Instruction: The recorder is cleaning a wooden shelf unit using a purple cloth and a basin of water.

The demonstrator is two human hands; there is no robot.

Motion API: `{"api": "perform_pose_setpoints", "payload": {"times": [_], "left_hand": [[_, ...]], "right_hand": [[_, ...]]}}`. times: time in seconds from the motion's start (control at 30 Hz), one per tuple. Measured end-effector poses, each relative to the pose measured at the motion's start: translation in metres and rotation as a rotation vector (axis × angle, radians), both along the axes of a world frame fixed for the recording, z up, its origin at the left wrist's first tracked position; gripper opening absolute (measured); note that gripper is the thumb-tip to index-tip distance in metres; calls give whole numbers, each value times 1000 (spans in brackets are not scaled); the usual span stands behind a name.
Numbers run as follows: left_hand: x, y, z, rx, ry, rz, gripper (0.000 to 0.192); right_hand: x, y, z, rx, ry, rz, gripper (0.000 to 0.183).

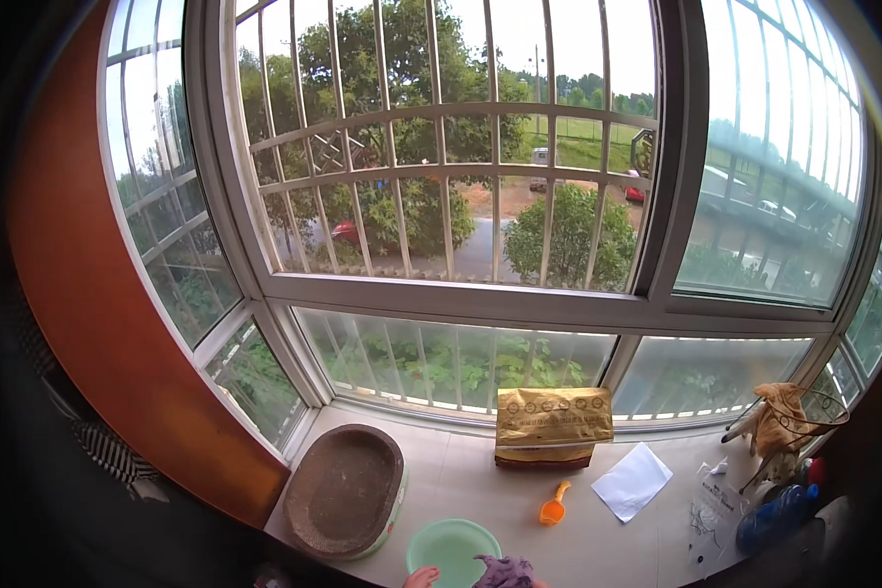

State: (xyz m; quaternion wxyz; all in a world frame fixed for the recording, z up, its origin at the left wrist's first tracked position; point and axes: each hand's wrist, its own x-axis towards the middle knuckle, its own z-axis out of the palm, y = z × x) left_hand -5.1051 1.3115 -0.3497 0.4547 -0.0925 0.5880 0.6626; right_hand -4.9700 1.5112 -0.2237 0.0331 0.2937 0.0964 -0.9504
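Note:
Low in the picture is a light green plastic basin (452,547), cut off by the bottom edge. My left hand (421,577) is at its left rim, only the fingers showing; whether they grip the rim is unclear. A bunched purple cloth (506,570) covers part of the basin's right side. Just a sliver of my right hand (540,584) shows beside the cloth, which it appears to hold. Beyond the basin, an orange plastic scoop (553,510) lies on the pale tiled ledge (478,485).
An oval brown scratching bed (345,489) sits at the left. By the window frame (456,294) stands a gold bag (555,426). White paper (632,481), a clear plastic bag (713,507), a blue bottle (775,518) and an orange cat (779,422) beside a wire stand are at the right.

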Motion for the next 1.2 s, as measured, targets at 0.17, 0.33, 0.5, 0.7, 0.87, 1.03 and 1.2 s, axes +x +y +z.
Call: {"api": "perform_pose_setpoints", "payload": {"times": [0.17, 0.33, 0.5, 0.7, 0.87, 1.03, 1.2], "left_hand": [[48, -6, 74, 240, -103, 0, 37], [91, -45, 122, 251, 53, 141, 39], [125, -122, 110, 265, 149, 452, 19], [207, -226, 117, 267, 154, 769, 16], [294, -311, 103, 192, 272, 1205, 13], [368, -394, 105, -94, 429, 1422, 14], [433, -457, 126, -253, 461, 1734, 18]], "right_hand": [[-2, -19, -23, 44, 95, 233, 45], [-6, -50, -30, 123, 163, 517, 48], [-4, -100, -18, 54, 158, 772, 48], [6, -195, -46, 114, 150, 1069, 46], [29, -316, -10, 213, 177, 1338, 46], [47, -420, -54, 163, 132, 1521, 39], [91, -519, -34, 360, 256, 1793, 21]]}}
